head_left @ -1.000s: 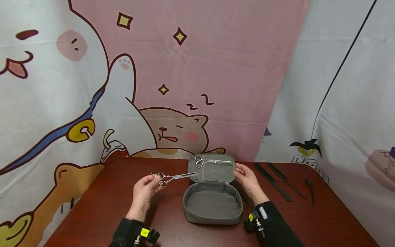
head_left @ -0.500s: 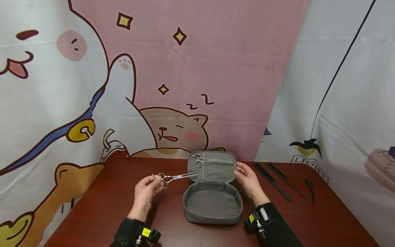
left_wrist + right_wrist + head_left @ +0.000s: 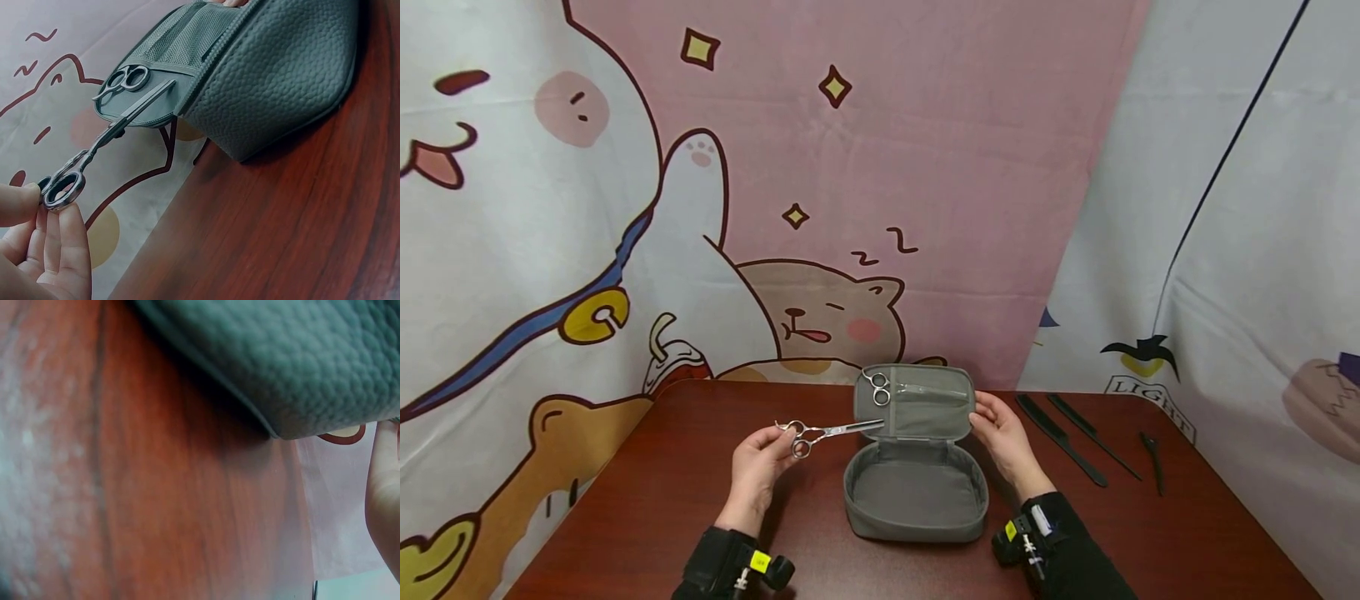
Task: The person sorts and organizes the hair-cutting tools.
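In the head view, my left hand (image 3: 756, 477) pinches a pair of silver hairdressing scissors (image 3: 852, 427) by the finger rings. Their blades point right, in front of the lid of a grey zip case (image 3: 916, 531). The case stands with its lid (image 3: 934, 423) raised; its lower part has nothing in it. My right hand (image 3: 1009, 443) holds the lid's right edge, thumb in front and fingers partly hidden. A second pair of scissors (image 3: 135, 78) sits in the lid's mesh pocket (image 3: 187, 37), rings sticking out. The right wrist view shows mostly the case's side (image 3: 300, 369).
Two black combs (image 3: 1063, 442) (image 3: 1093, 435) and a small dark hair clip (image 3: 1153, 462) lie on the brown table (image 3: 647, 500) to the right. A cartoon-print cloth (image 3: 970, 208) hangs behind the table.
My left hand has shifted slightly right with the scissors. The lid has tipped up a little under my right hand, which otherwise stays put.
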`<state>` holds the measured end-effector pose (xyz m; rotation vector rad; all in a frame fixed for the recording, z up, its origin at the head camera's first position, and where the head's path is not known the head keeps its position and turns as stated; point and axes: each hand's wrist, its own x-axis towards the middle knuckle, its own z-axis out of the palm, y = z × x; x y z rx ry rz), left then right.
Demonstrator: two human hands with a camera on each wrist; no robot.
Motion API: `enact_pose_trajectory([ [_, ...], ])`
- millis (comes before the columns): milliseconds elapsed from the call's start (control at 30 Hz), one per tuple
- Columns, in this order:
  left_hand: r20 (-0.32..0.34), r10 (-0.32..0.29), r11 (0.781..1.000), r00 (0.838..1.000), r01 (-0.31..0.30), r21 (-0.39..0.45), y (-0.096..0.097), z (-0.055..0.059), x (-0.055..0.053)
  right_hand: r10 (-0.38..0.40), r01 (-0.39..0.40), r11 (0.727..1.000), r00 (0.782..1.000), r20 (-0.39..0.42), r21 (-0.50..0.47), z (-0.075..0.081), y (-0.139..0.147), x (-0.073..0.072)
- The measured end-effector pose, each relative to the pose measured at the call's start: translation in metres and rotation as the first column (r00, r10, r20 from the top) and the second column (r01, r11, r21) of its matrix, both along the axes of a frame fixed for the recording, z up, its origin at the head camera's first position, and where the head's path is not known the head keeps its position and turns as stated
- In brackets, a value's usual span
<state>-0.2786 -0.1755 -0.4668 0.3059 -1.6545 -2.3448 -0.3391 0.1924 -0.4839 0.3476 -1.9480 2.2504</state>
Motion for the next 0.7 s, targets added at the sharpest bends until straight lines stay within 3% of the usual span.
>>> enact_pose_trajectory([
  [333, 0.011, -0.002, 1.0, 1.0, 0.002, -0.013, 0.006, 0.004, -0.003, -0.007, 0.007, 1.0, 1.0, 0.003, 0.011, 0.002, -0.002, 0.0],
  [700, 0.011, -0.023, 0.991, 1.0, 0.024, -0.129, 0.006, 0.004, -0.015, 0.003, -0.003, 1.0, 0.999, 0.032, -0.006, 0.004, -0.003, 0.004],
])
